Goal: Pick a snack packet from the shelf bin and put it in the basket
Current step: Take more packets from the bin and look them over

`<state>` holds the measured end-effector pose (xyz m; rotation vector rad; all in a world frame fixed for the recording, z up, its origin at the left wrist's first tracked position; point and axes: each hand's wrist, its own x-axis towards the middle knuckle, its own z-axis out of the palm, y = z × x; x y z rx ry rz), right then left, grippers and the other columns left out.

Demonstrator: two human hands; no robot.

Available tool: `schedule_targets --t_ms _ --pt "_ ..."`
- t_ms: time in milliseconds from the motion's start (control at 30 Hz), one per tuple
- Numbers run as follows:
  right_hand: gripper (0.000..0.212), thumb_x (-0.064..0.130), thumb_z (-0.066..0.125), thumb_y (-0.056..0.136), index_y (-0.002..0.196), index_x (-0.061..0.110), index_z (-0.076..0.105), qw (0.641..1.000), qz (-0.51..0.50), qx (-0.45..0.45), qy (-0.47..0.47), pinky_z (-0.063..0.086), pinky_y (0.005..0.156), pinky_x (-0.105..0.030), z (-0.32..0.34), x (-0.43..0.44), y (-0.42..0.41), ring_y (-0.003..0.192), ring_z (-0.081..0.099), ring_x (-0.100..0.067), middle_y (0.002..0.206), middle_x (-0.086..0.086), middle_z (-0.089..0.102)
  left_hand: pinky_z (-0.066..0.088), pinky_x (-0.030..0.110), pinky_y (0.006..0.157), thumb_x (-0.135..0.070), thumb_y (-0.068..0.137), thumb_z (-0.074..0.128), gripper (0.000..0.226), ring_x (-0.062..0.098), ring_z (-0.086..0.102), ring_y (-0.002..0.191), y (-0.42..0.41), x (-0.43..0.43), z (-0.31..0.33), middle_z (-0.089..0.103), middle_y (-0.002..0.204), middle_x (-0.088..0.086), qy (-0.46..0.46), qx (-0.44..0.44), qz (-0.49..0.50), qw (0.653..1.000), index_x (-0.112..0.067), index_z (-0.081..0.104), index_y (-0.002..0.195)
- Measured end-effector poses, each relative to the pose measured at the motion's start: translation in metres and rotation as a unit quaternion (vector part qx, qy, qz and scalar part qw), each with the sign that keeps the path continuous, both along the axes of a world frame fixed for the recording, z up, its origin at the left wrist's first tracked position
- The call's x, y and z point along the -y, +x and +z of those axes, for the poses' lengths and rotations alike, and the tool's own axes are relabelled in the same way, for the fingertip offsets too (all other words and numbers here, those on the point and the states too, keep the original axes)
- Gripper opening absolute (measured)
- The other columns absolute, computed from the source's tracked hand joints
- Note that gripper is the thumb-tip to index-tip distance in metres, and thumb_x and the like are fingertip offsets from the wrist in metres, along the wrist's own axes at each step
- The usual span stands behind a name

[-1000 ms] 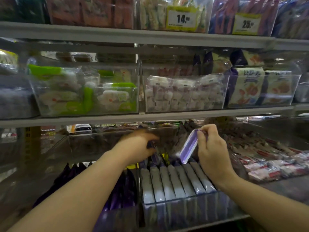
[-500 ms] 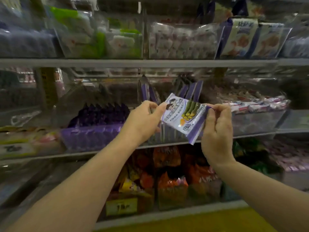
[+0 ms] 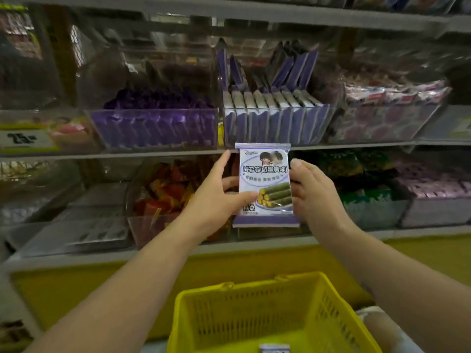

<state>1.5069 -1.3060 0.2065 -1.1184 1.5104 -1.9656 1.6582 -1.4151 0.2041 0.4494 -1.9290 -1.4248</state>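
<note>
Standing upright, the purple-and-white foil snack packet (image 3: pixel 265 184) has its long axis vertical. Its printed face is turned to us, with the crimped top seal level with the front edge of the grey metal shelf (image 3: pixel 102 155) and the bottom seal pointing down. We hold it in the air in front of the shelving, above the basket and not in it.

Around us the shelving fills the view in tiers of clear plastic bins. Just above the packet, at the shelf's front edge, sits the clear shelf bin of matching purple-and-white packets (image 3: pixel 275 123), which stand on edge in a row. To its left is a clear bin of dark purple wrappers (image 3: pixel 155 128), and on the tier below is a bin of orange and red snack bags (image 3: pixel 165 194). A yellow base panel (image 3: pixel 76 289) runs under the lowest tier. Below our arms stands the yellow perforated plastic basket (image 3: pixel 254 309), with a small purple-and-white packet (image 3: pixel 274 348) lying at its near edge.

Our left hand (image 3: pixel 216 200) pinches the packet's lower left side, thumb on the front and forefinger stretched up along the edge. Our right hand (image 3: pixel 313 197) grips the right edge with curled fingers.
</note>
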Motion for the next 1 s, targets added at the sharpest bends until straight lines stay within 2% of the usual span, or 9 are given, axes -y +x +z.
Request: schedule_targets --t_ms 100,167,267,333,400,500,733,867,1000 --pt "0.032 0.037 0.059 0.093 0.115 0.014 0.064 0.998 0.021 0.042 0.039 0.055 0.087 -0.050 -0.007 0.006 0.002 0.098 0.071 -0.029 0.106 -0.008 0.074 0.060 0.033 0.075 -0.003 0.083 0.073 0.092 0.014 0.071 0.097 -0.006 -0.001 -0.023 0.073 0.111 -0.002 0.036 0.002 -0.040 0.999 -0.041 0.018 0.147" --pt "0.025 0.030 0.060 0.093 0.109 0.012 0.066 0.996 0.022 0.081 0.036 0.057 0.079 -0.045 -0.016 0.009 0.004 0.092 0.072 -0.029 0.100 -0.011 0.075 0.058 0.039 0.085 0.000 0.083 0.071 0.074 0.016 0.069 0.103 -0.010 0.000 -0.037 0.071 0.114 -0.001 0.039 0.008 -0.054 0.998 -0.033 0.037 0.140" --pt "0.028 0.029 0.063 0.087 0.110 0.012 0.065 0.992 0.061 0.102 0.047 0.059 0.074 -0.042 -0.034 0.013 0.005 0.091 0.072 -0.029 0.102 -0.013 0.074 0.058 0.036 0.082 -0.014 0.089 0.067 0.038 0.013 0.069 0.101 -0.014 0.002 -0.053 0.072 0.110 -0.005 0.064 -0.005 -0.029 0.998 -0.029 0.057 0.122" --pt "0.036 0.031 0.065 0.078 0.109 0.012 0.064 0.989 0.090 0.106 0.054 0.059 0.072 -0.038 -0.045 0.018 0.007 0.090 0.073 -0.027 0.100 -0.011 0.075 0.058 0.032 0.077 -0.028 0.089 0.065 0.029 0.012 0.070 0.097 -0.016 0.005 -0.056 0.073 0.107 -0.006 0.107 -0.027 0.001 0.994 -0.027 0.062 0.117" --pt "0.040 0.030 0.067 0.074 0.109 0.012 0.063 0.986 0.101 0.122 0.056 0.059 0.070 -0.035 -0.053 0.022 0.009 0.089 0.073 -0.026 0.098 -0.011 0.075 0.059 0.030 0.071 -0.037 0.085 0.063 0.029 0.014 0.072 0.092 -0.017 0.009 -0.057 0.075 0.103 -0.002 0.144 -0.043 0.019 0.988 -0.025 0.065 0.111" --pt "0.041 0.029 0.068 0.073 0.110 0.011 0.064 0.984 0.103 0.133 0.060 0.059 0.074 -0.038 -0.061 0.029 0.009 0.091 0.072 -0.029 0.100 -0.014 0.075 0.060 0.034 0.068 -0.035 0.089 0.061 0.022 0.017 0.073 0.085 -0.015 0.012 -0.060 0.076 0.096 0.001 0.171 -0.057 0.029 0.983 -0.022 0.067 0.106" --pt "0.049 0.032 0.064 0.077 0.116 0.002 0.063 0.978 0.115 0.167 0.053 0.056 0.088 -0.048 -0.060 0.035 0.005 0.101 0.068 -0.037 0.108 -0.022 0.071 0.059 0.037 0.074 -0.033 0.088 0.060 0.026 0.023 0.073 0.091 -0.021 0.022 -0.061 0.076 0.100 0.006 0.214 -0.068 -0.005 0.974 -0.017 0.066 0.107" --pt "0.033 0.019 0.062 0.084 0.110 -0.002 0.064 0.979 0.085 0.181 0.048 0.060 0.078 -0.044 -0.057 0.040 0.001 0.092 0.071 -0.037 0.100 -0.025 0.072 0.057 0.032 0.068 -0.026 0.093 0.059 0.012 0.018 0.072 0.081 -0.025 0.022 -0.062 0.076 0.091 0.004 0.245 -0.075 -0.012 0.967 -0.022 0.070 0.093" --pt "0.014 0.012 0.060 0.090 0.095 0.007 0.072 0.986 0.045 0.146 0.060 0.060 0.071 -0.041 -0.064 0.044 -0.001 0.083 0.072 -0.034 0.091 -0.023 0.073 0.055 0.035 0.062 -0.007 0.094 0.055 0.025 0.016 0.070 0.067 -0.030 0.025 -0.061 0.074 0.075 0.002 0.247 -0.093 0.046 0.963 -0.024 0.070 0.084"
